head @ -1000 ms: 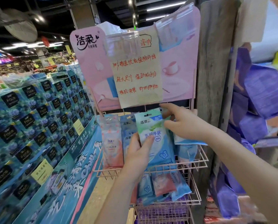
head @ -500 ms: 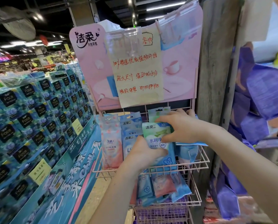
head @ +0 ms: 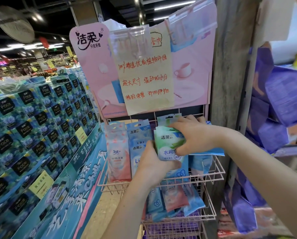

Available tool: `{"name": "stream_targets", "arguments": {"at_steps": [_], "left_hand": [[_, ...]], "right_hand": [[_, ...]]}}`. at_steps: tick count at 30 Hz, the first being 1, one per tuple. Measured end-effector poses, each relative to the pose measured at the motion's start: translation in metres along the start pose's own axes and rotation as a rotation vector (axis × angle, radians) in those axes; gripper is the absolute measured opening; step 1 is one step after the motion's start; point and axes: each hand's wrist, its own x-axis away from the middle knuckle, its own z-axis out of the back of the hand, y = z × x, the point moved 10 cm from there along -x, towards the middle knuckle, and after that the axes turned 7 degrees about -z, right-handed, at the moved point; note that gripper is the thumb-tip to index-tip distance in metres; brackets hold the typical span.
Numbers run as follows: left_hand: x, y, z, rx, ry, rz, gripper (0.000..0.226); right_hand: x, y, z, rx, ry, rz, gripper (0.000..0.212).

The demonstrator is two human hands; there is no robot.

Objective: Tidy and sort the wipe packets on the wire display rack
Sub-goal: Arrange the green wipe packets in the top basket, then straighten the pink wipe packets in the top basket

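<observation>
Green and white, a wipe packet [head: 168, 144] sits gripped between two bare hands at the top shelf of a pink wire rack [head: 218, 175]. The left hand [head: 153, 163] clamps its lower left corner, thumb on the front, fingers curled beneath. The right hand [head: 194, 135] pinches the upper right edge, fingertips spread over the top and thumb pressed near the middle. A second ago the packet was held higher and apart from the row; it has now come down and sits in front of a matching green packet [head: 166, 119] just behind the right fingertips. Left of the left thumb stand blue packets [head: 139, 135], then a red packet [head: 117, 152]. Right of the right thumb lies a blue packet [head: 208, 151], flat and askew. The green one seems nearly sorted into its stack; the askew blue one probably needs straightening next.
</observation>
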Motion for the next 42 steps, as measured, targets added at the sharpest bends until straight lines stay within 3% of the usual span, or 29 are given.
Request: {"name": "stream_targets", "arguments": {"at_steps": [3, 6, 10, 12, 15, 20, 27, 31, 34, 38, 42], "left_hand": [[0.004, -0.003, 0.0, 0.033, 0.032, -0.022, 0.077], [0.006, 0.002, 0.0, 0.074, 0.044, -0.051, 0.073], [-0.003, 0.018, 0.009, 0.161, 0.116, -0.142, 0.068], [-0.009, 0.022, 0.007, 0.126, 0.098, -0.155, 0.07], [-0.013, 0.014, -0.009, -0.106, -0.037, -0.104, 0.081], [-0.008, 0.014, -0.01, -0.471, -0.02, -0.117, 0.105], [0.0, 0.007, -0.005, -0.336, -0.056, -0.098, 0.104], [0.011, 0.011, 0.003, -0.302, 0.001, -0.154, 0.109], [0.028, 0.028, 0.011, -0.364, 0.073, -0.291, 0.098], [0.065, 0.044, 0.028, -0.365, 0.209, -0.483, 0.064], [0.097, 0.024, 0.035, -0.386, 0.127, -0.523, 0.03]], "right_hand": [[0.0, 0.0, -0.002, -0.001, -0.045, 0.017, 0.056], [0.004, -0.004, 0.011, -0.092, 0.02, 0.048, 0.046], [0.013, -0.009, 0.038, -0.426, 0.09, 0.098, 0.061], [0.009, -0.009, 0.038, -0.316, 0.11, 0.087, 0.069], [-0.003, 0.005, 0.007, 0.06, 0.026, -0.047, 0.092], [-0.001, 0.008, -0.001, 0.095, 0.072, -0.056, 0.108], [0.013, 0.005, 0.004, -0.001, 0.079, -0.052, 0.106], [0.028, -0.005, 0.014, -0.03, 0.204, -0.033, 0.095], [0.043, -0.018, 0.015, -0.095, 0.335, 0.02, 0.088], [0.08, -0.043, 0.01, -0.28, 0.414, 0.074, 0.072], [0.119, -0.062, -0.018, -0.396, 0.379, 0.079, 0.059]]}}
